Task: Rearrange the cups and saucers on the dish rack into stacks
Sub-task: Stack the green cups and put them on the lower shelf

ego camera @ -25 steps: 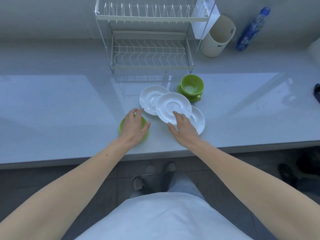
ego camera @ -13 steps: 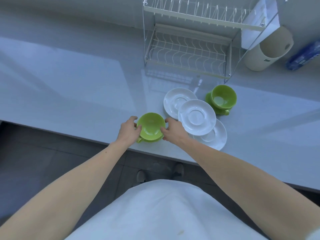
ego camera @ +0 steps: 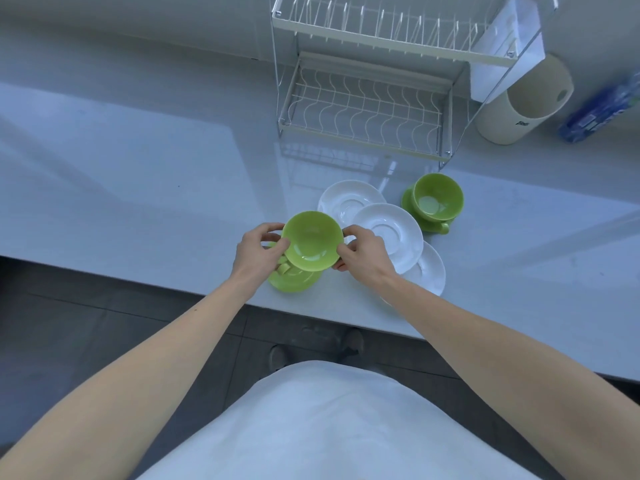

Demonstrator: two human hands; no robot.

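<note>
A green cup [ego camera: 312,241] is raised a little above its green saucer [ego camera: 294,282], held by the rim between both hands. My left hand [ego camera: 258,252] grips its left side, my right hand [ego camera: 362,249] its right side. Three white saucers overlap just to the right: one at the back [ego camera: 346,199], one on top in the middle [ego camera: 391,233], one at the front [ego camera: 427,271]. A second green cup [ego camera: 438,197] stands on a green saucer further right. The white two-tier dish rack [ego camera: 363,109] behind them holds nothing.
A cream cylindrical holder [ego camera: 519,105] stands right of the rack, with a blue bottle [ego camera: 602,112] beyond it. The counter's front edge [ego camera: 173,289] runs just below the green saucer, with dark floor under it.
My right hand left the white saucers and joined my left hand on the green cup, which now sits higher above its saucer. The view has swung left and closer.
</note>
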